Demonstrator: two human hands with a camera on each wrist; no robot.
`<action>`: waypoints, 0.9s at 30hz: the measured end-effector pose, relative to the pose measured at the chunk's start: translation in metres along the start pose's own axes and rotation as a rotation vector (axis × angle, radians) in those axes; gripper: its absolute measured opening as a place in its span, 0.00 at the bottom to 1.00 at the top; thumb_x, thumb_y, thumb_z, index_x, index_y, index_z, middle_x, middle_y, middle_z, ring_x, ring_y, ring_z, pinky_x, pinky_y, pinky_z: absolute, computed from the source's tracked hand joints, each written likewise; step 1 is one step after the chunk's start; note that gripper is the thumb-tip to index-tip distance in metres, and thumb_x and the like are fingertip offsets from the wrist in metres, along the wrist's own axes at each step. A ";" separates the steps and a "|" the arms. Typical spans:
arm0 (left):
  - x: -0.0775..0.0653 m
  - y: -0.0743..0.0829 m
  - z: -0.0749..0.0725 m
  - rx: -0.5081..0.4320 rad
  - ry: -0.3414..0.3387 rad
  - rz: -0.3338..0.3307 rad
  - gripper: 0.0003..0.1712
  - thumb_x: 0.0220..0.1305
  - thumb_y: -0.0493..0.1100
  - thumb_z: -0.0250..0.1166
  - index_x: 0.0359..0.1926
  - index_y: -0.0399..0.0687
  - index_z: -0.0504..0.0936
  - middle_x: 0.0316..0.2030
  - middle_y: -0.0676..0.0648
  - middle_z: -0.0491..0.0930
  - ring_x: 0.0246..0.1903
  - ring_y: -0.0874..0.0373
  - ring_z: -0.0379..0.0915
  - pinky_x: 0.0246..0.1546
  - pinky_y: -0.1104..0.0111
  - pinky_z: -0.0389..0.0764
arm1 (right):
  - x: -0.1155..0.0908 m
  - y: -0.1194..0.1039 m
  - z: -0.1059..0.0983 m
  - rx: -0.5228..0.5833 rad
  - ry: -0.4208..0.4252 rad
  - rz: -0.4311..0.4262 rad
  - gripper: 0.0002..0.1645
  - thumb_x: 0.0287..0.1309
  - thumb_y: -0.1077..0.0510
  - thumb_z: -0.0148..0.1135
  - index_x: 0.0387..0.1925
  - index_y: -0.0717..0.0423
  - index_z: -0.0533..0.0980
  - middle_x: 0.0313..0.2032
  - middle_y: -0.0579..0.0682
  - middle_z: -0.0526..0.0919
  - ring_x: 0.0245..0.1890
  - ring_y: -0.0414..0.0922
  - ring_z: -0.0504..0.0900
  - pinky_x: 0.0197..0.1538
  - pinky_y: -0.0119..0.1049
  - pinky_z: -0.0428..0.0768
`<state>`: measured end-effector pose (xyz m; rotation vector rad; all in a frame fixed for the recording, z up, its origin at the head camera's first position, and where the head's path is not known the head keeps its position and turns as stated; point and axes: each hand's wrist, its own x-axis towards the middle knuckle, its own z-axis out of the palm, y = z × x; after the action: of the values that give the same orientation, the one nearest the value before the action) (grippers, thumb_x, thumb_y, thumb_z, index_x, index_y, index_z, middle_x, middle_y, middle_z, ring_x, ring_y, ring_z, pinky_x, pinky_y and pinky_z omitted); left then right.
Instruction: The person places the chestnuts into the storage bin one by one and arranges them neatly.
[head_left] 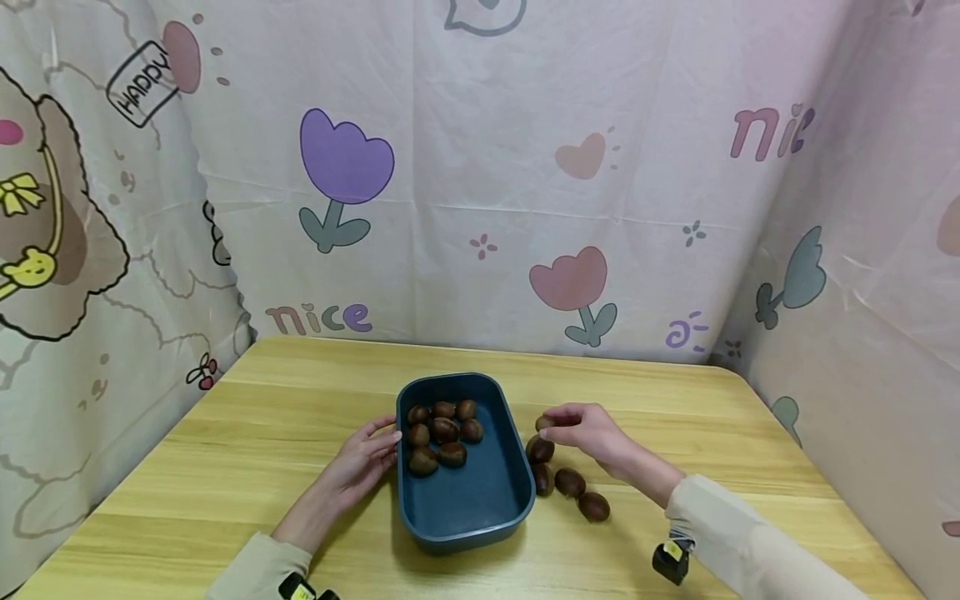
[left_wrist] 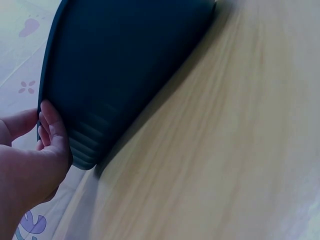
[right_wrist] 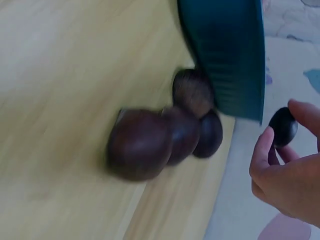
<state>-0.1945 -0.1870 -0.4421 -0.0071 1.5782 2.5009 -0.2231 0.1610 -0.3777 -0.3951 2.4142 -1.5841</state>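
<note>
A dark blue rectangular plastic container (head_left: 472,500) holds several brown chestnuts (head_left: 444,430), grouped toward its far left part. My left hand (head_left: 360,467) grips the container's left wall at the rim; in the left wrist view the fingers (left_wrist: 54,127) lie on the outer side. Off the container's right side, my right hand (head_left: 588,433) pinches a single chestnut (right_wrist: 284,127) between thumb and fingertips, raised above the table. Several loose chestnuts (head_left: 570,482) lie on the table below this hand, the nearest ones close along the container's right wall.
The light wood-grain table (head_left: 300,400) carries the container and nuts. A printed cloth (head_left: 480,183) with flowers and lettering hangs behind the table and at both sides. A small black device (head_left: 671,560) is strapped at my right wrist.
</note>
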 end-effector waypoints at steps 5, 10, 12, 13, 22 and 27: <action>0.000 0.000 0.000 0.001 -0.001 -0.004 0.15 0.69 0.29 0.50 0.55 0.37 0.62 0.37 0.47 0.73 0.37 0.60 0.72 0.41 0.71 0.74 | 0.004 -0.013 0.011 -0.008 0.006 -0.008 0.23 0.55 0.60 0.68 0.51 0.68 0.77 0.43 0.54 0.84 0.48 0.49 0.78 0.57 0.52 0.72; 0.000 0.000 0.000 0.003 0.001 -0.004 0.16 0.70 0.29 0.50 0.56 0.37 0.61 0.37 0.48 0.73 0.37 0.60 0.72 0.41 0.71 0.74 | 0.009 -0.028 0.023 -0.043 0.002 0.002 0.23 0.55 0.60 0.69 0.51 0.68 0.77 0.46 0.55 0.83 0.49 0.50 0.78 0.56 0.52 0.73; -0.001 0.000 0.000 0.001 0.003 0.002 0.16 0.69 0.29 0.51 0.56 0.37 0.61 0.37 0.48 0.73 0.37 0.60 0.72 0.41 0.71 0.74 | 0.012 -0.035 0.029 -0.048 -0.013 0.012 0.22 0.56 0.60 0.68 0.51 0.67 0.78 0.46 0.54 0.83 0.47 0.49 0.78 0.54 0.51 0.74; -0.001 0.000 0.000 0.002 -0.001 0.002 0.16 0.70 0.29 0.51 0.55 0.38 0.61 0.37 0.48 0.73 0.37 0.60 0.72 0.41 0.71 0.74 | 0.014 -0.038 0.033 -0.049 -0.018 0.014 0.22 0.56 0.60 0.69 0.51 0.67 0.78 0.46 0.54 0.83 0.46 0.48 0.79 0.53 0.49 0.75; 0.000 0.000 -0.001 0.006 0.009 0.004 0.17 0.70 0.29 0.50 0.57 0.36 0.60 0.35 0.49 0.72 0.36 0.60 0.72 0.40 0.71 0.74 | 0.027 -0.051 0.074 -0.104 -0.091 0.037 0.21 0.57 0.64 0.67 0.51 0.67 0.78 0.46 0.55 0.81 0.44 0.47 0.78 0.50 0.43 0.78; 0.000 0.000 -0.001 0.004 0.001 -0.003 0.17 0.70 0.29 0.49 0.57 0.37 0.60 0.35 0.49 0.73 0.35 0.61 0.72 0.41 0.71 0.74 | 0.032 -0.047 0.089 -0.111 -0.086 0.057 0.20 0.56 0.67 0.67 0.51 0.70 0.77 0.44 0.55 0.80 0.40 0.47 0.75 0.47 0.41 0.78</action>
<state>-0.1947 -0.1880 -0.4428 -0.0103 1.5826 2.4956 -0.2192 0.0552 -0.3702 -0.4020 2.4326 -1.3850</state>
